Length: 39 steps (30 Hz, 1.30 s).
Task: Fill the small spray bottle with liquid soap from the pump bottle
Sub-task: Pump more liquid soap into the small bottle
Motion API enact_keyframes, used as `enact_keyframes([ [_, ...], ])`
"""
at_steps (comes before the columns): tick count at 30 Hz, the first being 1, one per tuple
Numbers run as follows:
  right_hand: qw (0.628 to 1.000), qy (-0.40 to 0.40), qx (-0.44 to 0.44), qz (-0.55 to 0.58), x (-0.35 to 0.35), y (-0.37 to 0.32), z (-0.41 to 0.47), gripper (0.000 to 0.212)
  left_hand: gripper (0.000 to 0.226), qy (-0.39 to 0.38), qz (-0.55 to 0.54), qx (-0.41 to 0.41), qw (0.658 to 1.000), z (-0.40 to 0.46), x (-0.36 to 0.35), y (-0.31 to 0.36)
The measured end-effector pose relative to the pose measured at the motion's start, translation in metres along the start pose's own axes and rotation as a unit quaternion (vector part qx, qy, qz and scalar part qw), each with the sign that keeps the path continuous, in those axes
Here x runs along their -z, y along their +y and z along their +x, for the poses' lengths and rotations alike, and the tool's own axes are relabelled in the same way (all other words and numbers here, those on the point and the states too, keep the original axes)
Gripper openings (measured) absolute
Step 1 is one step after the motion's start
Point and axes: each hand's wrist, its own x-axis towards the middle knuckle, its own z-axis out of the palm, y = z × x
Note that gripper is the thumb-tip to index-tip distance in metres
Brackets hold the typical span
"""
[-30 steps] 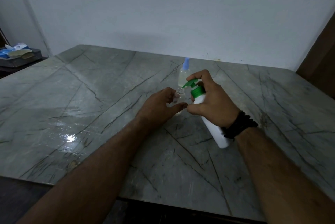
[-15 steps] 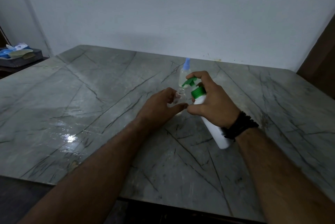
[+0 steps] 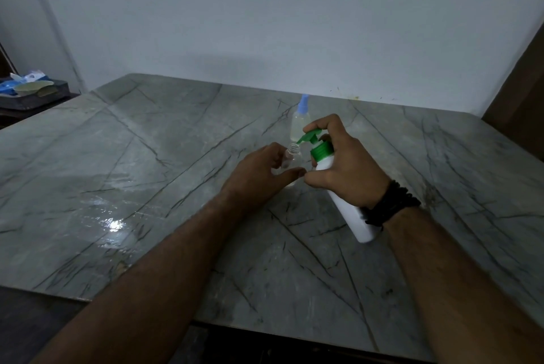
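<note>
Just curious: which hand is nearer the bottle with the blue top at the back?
The right hand: its forefinger, on the green pump, nearly overlaps the blue-topped bottle. The left hand sits lower left, holding the small open bottle.

two small clear bottles (image 3: 292,159) (image 3: 298,125), one white pump bottle (image 3: 344,201), two hands (image 3: 259,175) (image 3: 347,169).

Small bottle (image 3: 291,159) on table (image 3: 147,172), left of pump bottle (image 3: 344,201).

Pump nozzle (image 3: 306,138) seemingly over small bottle (image 3: 292,157)
</note>
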Motion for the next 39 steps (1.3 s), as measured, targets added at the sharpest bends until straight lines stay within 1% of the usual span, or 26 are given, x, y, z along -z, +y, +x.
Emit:
enact_keyframes([
  [6, 1.000, 0.008, 0.001, -0.004, -0.0007, -0.0002, -0.0008, 0.073, 0.037, -0.001, 0.003, 0.002, 1.000, 0.0013, -0.0014, -0.0026],
  [12, 1.000, 0.002, -0.003, 0.004, -0.0001, -0.0006, -0.0006, 0.068, 0.036, 0.006, 0.006, 0.000, 1.000, 0.0015, -0.0023, -0.0046],
  [17, 1.000, 0.008, -0.001, -0.003, -0.0012, -0.0013, -0.0014, 0.074, 0.039, 0.001, 0.005, 0.006, 1.000, 0.0021, -0.0023, -0.0030],
  [23, 1.000, 0.000, -0.010, 0.000, -0.0003, -0.0005, -0.0002, 0.068, 0.042, 0.002, 0.002, 0.007, 1.000, 0.0013, -0.0018, -0.0014],
  [29, 1.000, 0.007, -0.003, -0.002, -0.0006, -0.0017, -0.0005, 0.073, 0.041, 0.001, -0.001, 0.007, 1.000, 0.0001, -0.0002, 0.0010],
  [35, 1.000, 0.001, -0.012, 0.001, -0.0003, -0.0004, 0.0001, 0.068, 0.043, 0.002, -0.001, 0.009, 1.000, -0.0008, 0.0006, 0.0038],
  [39, 1.000, 0.009, -0.008, -0.002, -0.0014, -0.0015, 0.0000, 0.073, 0.043, 0.001, 0.002, 0.009, 1.000, -0.0008, 0.0010, 0.0049],
])
